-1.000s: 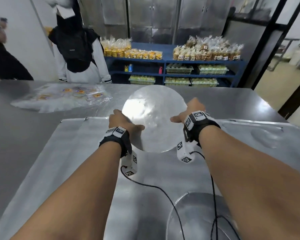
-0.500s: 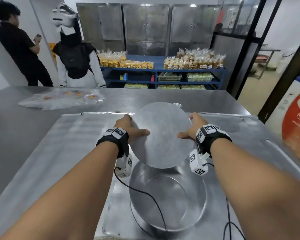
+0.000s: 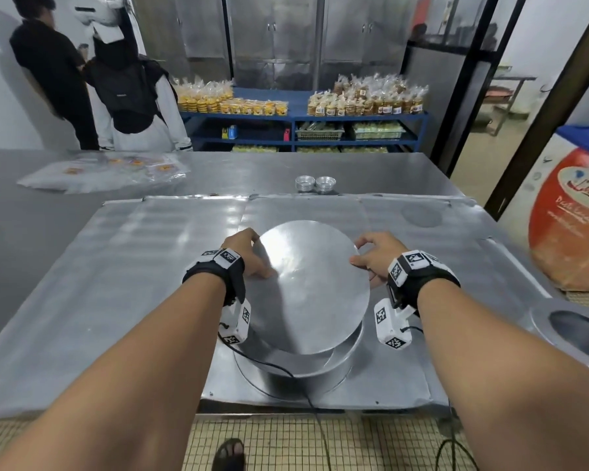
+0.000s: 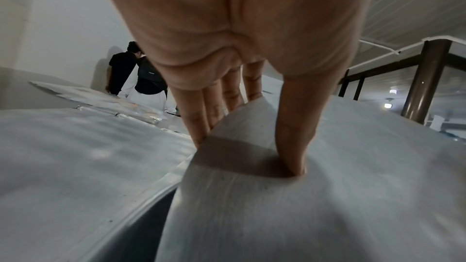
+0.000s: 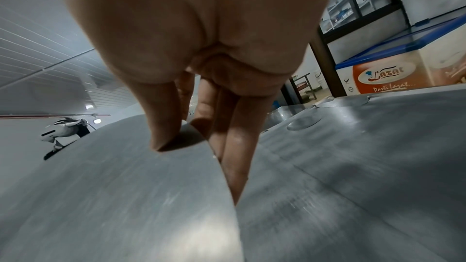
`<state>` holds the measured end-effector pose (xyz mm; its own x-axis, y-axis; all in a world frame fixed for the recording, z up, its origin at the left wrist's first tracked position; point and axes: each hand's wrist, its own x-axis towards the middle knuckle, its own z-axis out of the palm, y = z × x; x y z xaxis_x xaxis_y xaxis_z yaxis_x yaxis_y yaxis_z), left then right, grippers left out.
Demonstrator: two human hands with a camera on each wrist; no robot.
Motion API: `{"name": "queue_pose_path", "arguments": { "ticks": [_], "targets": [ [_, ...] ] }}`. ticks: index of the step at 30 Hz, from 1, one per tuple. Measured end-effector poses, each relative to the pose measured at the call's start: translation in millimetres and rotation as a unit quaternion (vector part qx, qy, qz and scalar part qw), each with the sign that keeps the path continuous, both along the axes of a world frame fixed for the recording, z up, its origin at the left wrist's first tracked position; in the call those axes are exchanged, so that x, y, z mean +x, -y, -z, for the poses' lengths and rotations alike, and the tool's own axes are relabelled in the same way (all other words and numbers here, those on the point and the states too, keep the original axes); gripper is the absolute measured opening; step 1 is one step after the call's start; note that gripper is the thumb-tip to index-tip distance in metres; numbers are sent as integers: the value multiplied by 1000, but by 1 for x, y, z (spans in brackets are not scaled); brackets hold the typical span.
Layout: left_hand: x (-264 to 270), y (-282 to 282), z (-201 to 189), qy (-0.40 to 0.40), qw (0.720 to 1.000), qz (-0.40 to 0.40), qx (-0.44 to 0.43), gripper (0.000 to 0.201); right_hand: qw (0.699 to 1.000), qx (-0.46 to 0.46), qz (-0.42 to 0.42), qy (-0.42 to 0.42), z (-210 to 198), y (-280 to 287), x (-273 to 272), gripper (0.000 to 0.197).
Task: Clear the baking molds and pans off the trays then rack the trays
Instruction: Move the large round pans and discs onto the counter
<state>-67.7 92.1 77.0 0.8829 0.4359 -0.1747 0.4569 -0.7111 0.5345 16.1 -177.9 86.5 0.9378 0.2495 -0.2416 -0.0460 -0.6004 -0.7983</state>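
Round metal disc held level directly above round pan on tray, rims nearly aligned. Gripped at opposite edges: left hand and right hand, thumbs on top, fingers beneath.

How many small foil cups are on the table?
2: the foil cups sit side by side, left one, right one, on the table just beyond the trays' far edge. Others may be hidden.
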Motion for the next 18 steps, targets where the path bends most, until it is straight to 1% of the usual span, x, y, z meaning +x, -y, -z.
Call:
{"name": "queue_pose_path", "arguments": {
  "ticks": [3, 10, 11, 13, 14, 15, 18],
  "targets": [
    [-1, 3, 2, -5, 1000, 8, 3, 69, 999, 24, -19, -30, 3, 4, -11, 20],
    [7, 8, 6, -21, 999, 46, 15, 39, 996, 34, -53, -69, 6, 11, -24, 14],
    [7, 8, 6, -23, 998, 55, 18, 40, 995, 29, -58, -72, 7, 12, -26, 15],
    [13, 9, 9, -24, 996, 79, 26, 51, 994, 23, -61, -90, 11, 13, -28, 15],
    [16, 10, 9, -24, 995, 95, 32, 53, 992, 19, -65, -104, 14, 13, -29, 13],
    [19, 10, 10, -23, 992, 114, 38, 50, 991, 13, -68, -115, 16, 13, -30, 10],
    [32, 10, 9, -30, 986, 155, 50, 34, 991, -3, -66, -120, 19, 13, -32, 9]
  ]
}}
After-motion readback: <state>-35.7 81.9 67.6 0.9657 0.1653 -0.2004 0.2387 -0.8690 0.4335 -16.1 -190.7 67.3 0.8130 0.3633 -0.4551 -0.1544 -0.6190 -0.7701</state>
